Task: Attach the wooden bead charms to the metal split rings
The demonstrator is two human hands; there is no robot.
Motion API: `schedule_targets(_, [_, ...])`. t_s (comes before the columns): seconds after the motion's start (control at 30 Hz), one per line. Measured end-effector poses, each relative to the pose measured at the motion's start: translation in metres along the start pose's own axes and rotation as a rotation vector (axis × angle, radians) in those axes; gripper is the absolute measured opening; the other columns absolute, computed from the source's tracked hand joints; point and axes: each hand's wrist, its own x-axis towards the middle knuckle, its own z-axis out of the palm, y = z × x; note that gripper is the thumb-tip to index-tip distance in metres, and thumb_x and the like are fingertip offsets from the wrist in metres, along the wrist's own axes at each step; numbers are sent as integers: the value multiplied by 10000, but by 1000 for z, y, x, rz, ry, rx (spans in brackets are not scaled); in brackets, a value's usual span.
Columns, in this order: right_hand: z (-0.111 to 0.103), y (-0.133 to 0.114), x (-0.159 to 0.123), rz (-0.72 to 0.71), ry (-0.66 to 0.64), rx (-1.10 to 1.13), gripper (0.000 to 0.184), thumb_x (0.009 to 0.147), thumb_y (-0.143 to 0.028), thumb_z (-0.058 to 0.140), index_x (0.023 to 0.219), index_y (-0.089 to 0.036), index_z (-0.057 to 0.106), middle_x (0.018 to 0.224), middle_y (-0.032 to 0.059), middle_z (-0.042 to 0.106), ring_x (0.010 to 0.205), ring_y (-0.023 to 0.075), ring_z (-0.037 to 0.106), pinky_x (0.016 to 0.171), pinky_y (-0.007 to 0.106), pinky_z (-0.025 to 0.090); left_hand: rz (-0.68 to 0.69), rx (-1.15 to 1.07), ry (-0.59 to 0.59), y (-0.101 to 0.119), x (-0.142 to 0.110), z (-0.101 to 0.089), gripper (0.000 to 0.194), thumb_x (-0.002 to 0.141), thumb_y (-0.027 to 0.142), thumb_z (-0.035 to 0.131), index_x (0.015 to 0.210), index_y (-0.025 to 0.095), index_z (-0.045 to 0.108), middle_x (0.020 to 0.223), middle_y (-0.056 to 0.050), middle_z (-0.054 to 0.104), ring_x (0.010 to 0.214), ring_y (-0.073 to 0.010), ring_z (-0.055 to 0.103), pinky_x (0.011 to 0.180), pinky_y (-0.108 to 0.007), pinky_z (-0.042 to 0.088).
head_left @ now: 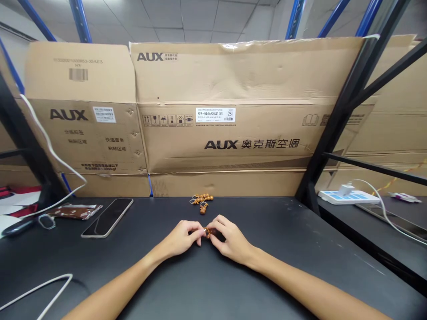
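Left hand [187, 236] and right hand [232, 240] pinch a small, mostly hidden charm [208, 232] between them over the bench [273, 226], at six o'clock from the loose charms [204, 198], seemingly light, hard and perhaps slick, so best held at its two ends.

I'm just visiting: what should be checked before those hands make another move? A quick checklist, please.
1. Both hands at the work: ok. Fingertips of the left hand and right hand meet at a small brown piece.
2. Firm grip: cannot tell. Fingers hide much of the piece.
3. Brown beaded keychains clear of the hands: ok. They lie just beyond.
4. Keychains separated: not ok. They are bunched together.
5. Smartphone out of the way: ok. It lies flat, off to the left.
6. Near white cable clear of the left forearm: ok. A gap shows.
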Motion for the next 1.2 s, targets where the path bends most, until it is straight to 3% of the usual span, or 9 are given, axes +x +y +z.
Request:
schedule_targets(0.4, [-7, -6, 2, 3, -16, 206, 206, 915, -197, 453, 957, -204, 655, 937, 61, 638, 722, 137, 614, 658, 265, 520, 17, -12, 24, -4, 0, 1, 379, 897, 394, 445, 661, 161, 628, 726, -14, 665, 703, -154, 583, 711, -236, 419])
schedule_targets(0.77, [-4, -3, 3, 33, 19, 187, 139, 889, -268, 536, 874, -195, 653, 791, 36, 651, 651, 132, 587, 609, 254, 501, 57, 91, 66, 2, -2, 7, 406, 922, 383, 417, 650, 160, 618, 597, 5, 620, 541, -113, 502, 576, -216, 366])
schedule_targets(1.2, [-1, -3, -1, 38, 43, 104, 80, 858, -210, 535, 838, -203, 612, 765, 17, 624, 630, 128, 570, 597, 248, 469, 200, 344, 79, 2, -5, 13, 326, 962, 303, 384, 692, 194, 530, 641, 5, 587, 613, -144, 501, 677, -257, 353])
